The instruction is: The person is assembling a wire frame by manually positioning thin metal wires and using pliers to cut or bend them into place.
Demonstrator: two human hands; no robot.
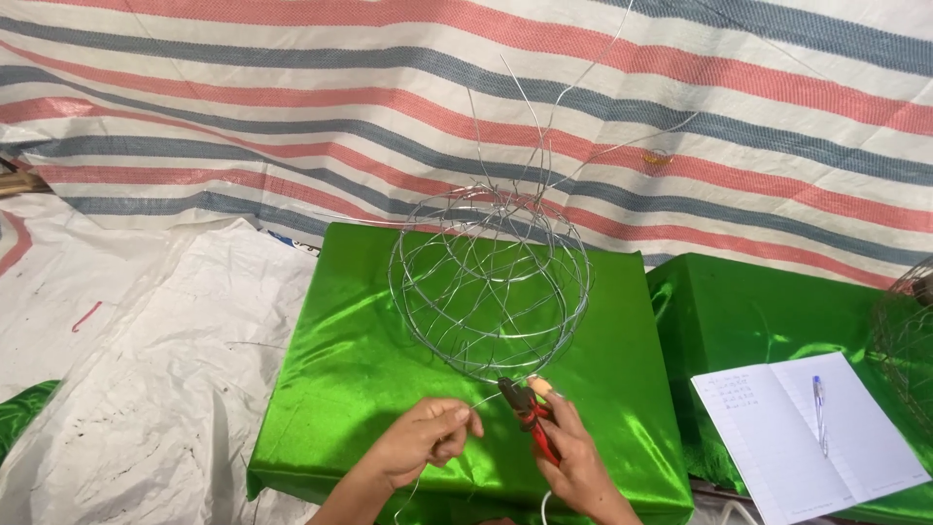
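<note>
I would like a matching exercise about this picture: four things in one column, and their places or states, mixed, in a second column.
Things:
1. round silver wire frame
2. red-handled pliers
3. open white notebook
4. blue pen

Places or states:
A. lying on the open pages
B. held in the right hand
C. standing on the nearer green satin-covered block
D. on the farther green block, to the right

Pairs: 1-C, 2-B, 3-D, 4-A

A surface (340,379) draped in shiny green cloth carries a round wire frame (489,282); the neighbouring green surface (758,311) holds an open notebook (777,437), apparently with a pen (819,408)
</note>
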